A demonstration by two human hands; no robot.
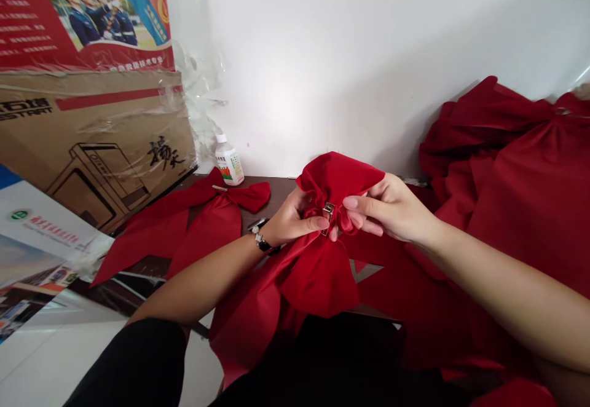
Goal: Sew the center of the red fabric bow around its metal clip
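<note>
A red fabric bow [322, 278] is held up in front of me, its upper loop bulging above my hands and its tails hanging down. At its gathered middle sits a shiny metal clip [329, 211]. My left hand [295, 219] grips the bow from the left, thumb across the cloth just below the clip. From the right, my right hand [385, 207] pinches the folds beside the clip, thumb on top. Some fingers of both hands are hidden behind the fabric.
Another red bow [216, 210] with a metal clip lies on the dark table at left, near a small white-capped bottle [229, 161]. A cardboard box [101, 142] stands far left. Red bows are heaped [520, 167] at right. A white wall [322, 56] rises behind.
</note>
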